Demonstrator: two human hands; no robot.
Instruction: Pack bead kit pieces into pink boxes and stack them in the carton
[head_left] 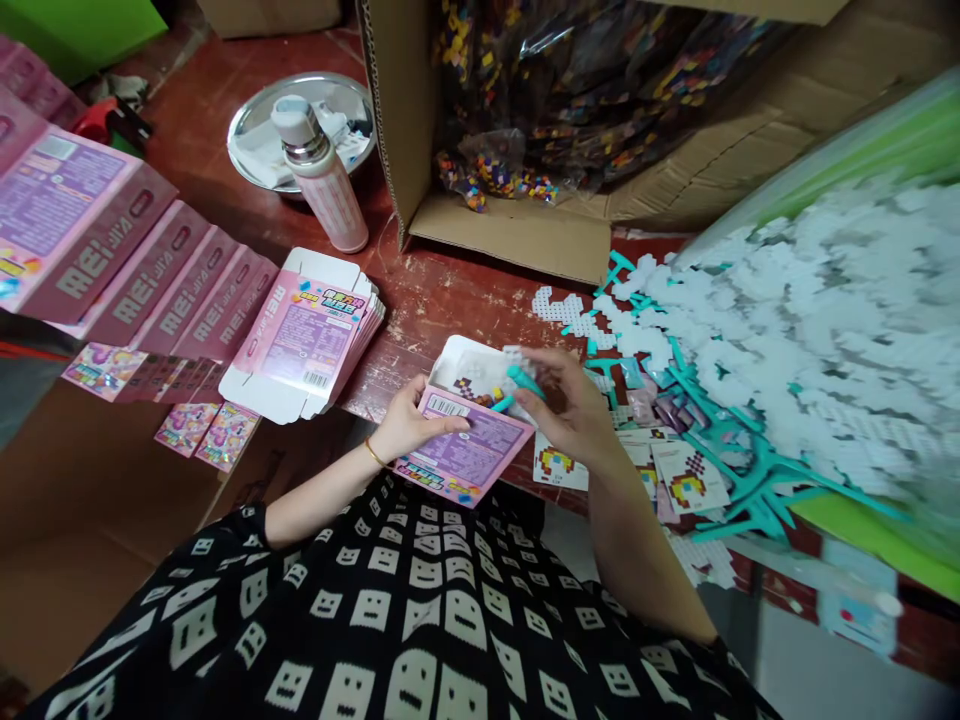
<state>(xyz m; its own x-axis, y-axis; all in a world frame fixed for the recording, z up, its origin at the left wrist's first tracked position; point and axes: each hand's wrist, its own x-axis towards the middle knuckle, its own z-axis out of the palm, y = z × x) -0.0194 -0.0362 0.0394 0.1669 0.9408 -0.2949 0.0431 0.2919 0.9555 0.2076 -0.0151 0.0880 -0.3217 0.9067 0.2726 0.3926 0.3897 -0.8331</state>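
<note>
My left hand [416, 425] grips a pink and purple printed carton [480, 450] near my lap, its thumb across the barcode side. The carton's end is open, and a patterned card and small coloured pieces show at its mouth. Closed around a turquoise plastic tool [525, 381] and some white pegboard pieces, my right hand [566, 400] is at that opening. Part of the tool is hidden by the fingers. Close by on the right lie pattern cards [688, 478] and more turquoise tools [757, 480].
Flattened cartons [307, 330] are stacked left, beside rows of filled pink cartons [97, 220]. A bottle [326, 185] stands by a metal tray [244, 125]. Behind, a cardboard box [510, 235] holds bags of coloured beads. White pegboards [825, 330] heap at the right.
</note>
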